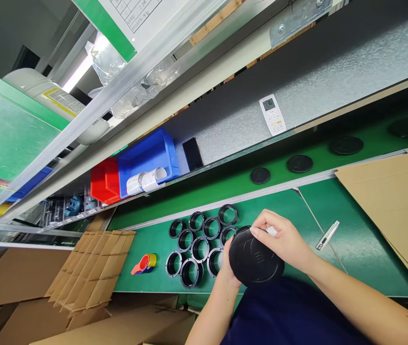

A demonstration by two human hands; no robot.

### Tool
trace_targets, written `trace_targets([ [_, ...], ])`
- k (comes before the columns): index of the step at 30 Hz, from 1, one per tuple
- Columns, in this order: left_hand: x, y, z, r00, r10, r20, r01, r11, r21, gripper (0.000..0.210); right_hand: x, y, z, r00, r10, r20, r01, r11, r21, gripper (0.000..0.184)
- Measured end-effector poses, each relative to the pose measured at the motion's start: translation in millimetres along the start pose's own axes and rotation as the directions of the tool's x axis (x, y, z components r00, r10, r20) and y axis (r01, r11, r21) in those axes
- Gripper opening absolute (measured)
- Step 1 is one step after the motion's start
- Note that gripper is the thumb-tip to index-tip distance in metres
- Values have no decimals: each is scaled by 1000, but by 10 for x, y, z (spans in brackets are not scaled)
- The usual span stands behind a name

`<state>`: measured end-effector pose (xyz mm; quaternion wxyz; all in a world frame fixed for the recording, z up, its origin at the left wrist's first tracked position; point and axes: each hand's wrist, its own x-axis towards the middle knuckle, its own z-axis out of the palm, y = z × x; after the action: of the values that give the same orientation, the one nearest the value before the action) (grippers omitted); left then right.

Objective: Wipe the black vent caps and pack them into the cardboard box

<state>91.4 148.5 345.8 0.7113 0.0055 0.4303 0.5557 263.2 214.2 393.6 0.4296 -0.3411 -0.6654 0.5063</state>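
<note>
l hand (pixel 228 263) + r hand (pixel 282 235) – both clamped on blk disc (pixel 256 261) | blk rings (pixel 193 249) – on grn bench (pixel 365 239) nr l hand

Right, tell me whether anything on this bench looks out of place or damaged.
Nothing visible looks spilled or damaged. Slightly odd: what looks like a utility knife lies loose and slanted on the green bench, right of the right hand, away from the grouped black rings.

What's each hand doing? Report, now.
Left hand: holding the black disc by its side.
Right hand: bent at the disc's upper rim, white item under it; its grip cannot be told.
</note>
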Motion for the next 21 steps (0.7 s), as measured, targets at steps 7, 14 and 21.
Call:
trace_targets([
  [7,-14,6,48,998,10,-59,-12,999,-36,20,-21,54,19,1000,8,-7,-9,999,-39,21],
  [14,31,35,146,991,-131,33,130,991,45,32,-29,79,45,999,-36,-19,36,999,-18,22],
  [21,75,69,48,991,-133,34,130,989,76,36,-43,117,-23,996,-69,49,66,996,56,26],
])
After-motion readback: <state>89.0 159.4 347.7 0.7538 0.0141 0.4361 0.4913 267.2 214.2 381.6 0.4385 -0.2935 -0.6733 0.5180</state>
